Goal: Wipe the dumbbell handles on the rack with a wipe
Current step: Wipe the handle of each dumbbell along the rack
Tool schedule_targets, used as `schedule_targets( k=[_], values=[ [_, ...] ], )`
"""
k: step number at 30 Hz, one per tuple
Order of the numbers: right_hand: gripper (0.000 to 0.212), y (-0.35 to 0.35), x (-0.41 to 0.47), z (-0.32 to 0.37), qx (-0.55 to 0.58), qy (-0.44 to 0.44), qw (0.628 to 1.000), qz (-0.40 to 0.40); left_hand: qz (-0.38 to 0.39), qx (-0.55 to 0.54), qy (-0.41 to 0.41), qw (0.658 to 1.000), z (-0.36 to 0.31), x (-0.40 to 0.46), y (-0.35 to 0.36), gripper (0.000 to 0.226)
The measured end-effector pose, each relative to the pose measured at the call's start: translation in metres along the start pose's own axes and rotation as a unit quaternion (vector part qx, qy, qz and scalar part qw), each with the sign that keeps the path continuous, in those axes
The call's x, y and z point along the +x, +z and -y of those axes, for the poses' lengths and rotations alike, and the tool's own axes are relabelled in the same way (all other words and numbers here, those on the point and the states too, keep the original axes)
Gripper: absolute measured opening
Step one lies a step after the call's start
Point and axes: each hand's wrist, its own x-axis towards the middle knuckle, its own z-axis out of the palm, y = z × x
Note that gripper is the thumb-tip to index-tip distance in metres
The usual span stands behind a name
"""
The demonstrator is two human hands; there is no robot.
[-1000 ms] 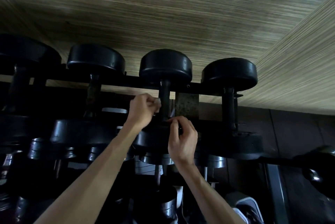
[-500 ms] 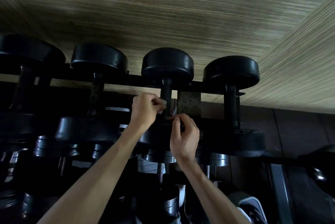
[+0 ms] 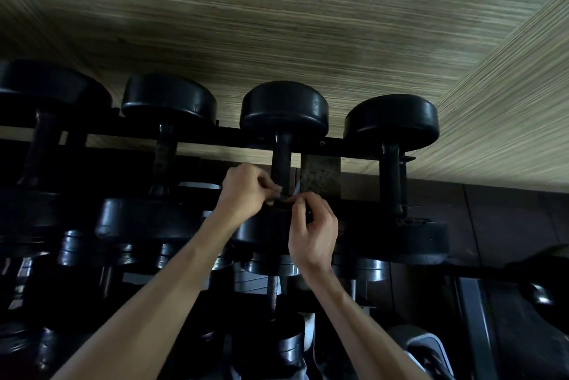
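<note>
Several black dumbbells lie across the top rail of a dark rack (image 3: 338, 145). The third one from the left has a dark handle (image 3: 281, 161) between its far head (image 3: 284, 110) and near head. A small pale wipe (image 3: 296, 189) is wrapped round the lower end of that handle. My left hand (image 3: 246, 192) pinches the wipe's left end beside the handle. My right hand (image 3: 312, 225) pinches its right end, just above the near head. Most of the wipe is hidden by my fingers.
Neighbouring dumbbell handles stand left (image 3: 163, 161) and right (image 3: 392, 179) of the one I hold. A rusty metal plate (image 3: 320, 176) hangs just right of the handle. Lower rack tiers carry more dark and chrome dumbbells (image 3: 92, 247). A striped wood-grain wall (image 3: 277, 25) rises behind.
Both hands have stayed at the third dumbbell's handle, shifting slightly down it with the wipe. The view has drifted a little to the right.
</note>
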Motion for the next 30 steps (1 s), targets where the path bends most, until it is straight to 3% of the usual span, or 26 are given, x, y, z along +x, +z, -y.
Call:
schedule_targets(
  k=[2, 7, 11, 13, 18, 22, 25, 28, 30],
  values=[
    [0.03, 0.0, -0.001, 0.001, 0.001, 0.006, 1.0, 0.001, -0.007, -0.032, -0.011, 0.999, -0.007, 0.007, -0.005, 0.018],
    [0.03, 0.0, 0.0, 0.001, 0.007, 0.014, 1.0, 0.003, -0.12, -0.145, 0.016, 0.982, -0.019, 0.022, -0.005, 0.02],
    [0.029, 0.0, 0.0, 0.001, 0.004, 0.009, 1.0, -0.002, -0.018, -0.032, 0.008, 0.999, -0.004, 0.006, -0.003, 0.018],
    [0.027, 0.001, 0.0, 0.001, 0.004, 0.005, 1.0, -0.005, 0.008, -0.026, -0.009, 1.0, 0.003, -0.001, -0.002, 0.015],
    [0.029, 0.0, 0.0, 0.002, 0.004, 0.004, 1.0, -0.008, -0.122, -0.143, 0.017, 0.982, -0.015, 0.021, -0.001, 0.012],
    [0.03, -0.001, -0.001, 0.003, 0.004, 0.008, 1.0, -0.003, -0.208, -0.143, 0.052, 0.966, -0.037, 0.042, -0.004, 0.006],
    [0.03, -0.001, -0.001, 0.004, 0.004, 0.005, 1.0, -0.002, -0.155, -0.134, 0.055, 0.977, -0.025, 0.031, 0.001, 0.016],
    [0.03, -0.001, -0.001, 0.004, 0.005, 0.009, 1.0, -0.001, -0.051, -0.023, 0.036, 0.998, -0.002, 0.008, 0.005, 0.024],
    [0.03, -0.001, -0.001, 0.004, 0.003, 0.009, 1.0, -0.001, -0.019, -0.007, 0.02, 1.0, 0.001, 0.006, 0.005, 0.023]
  ],
)
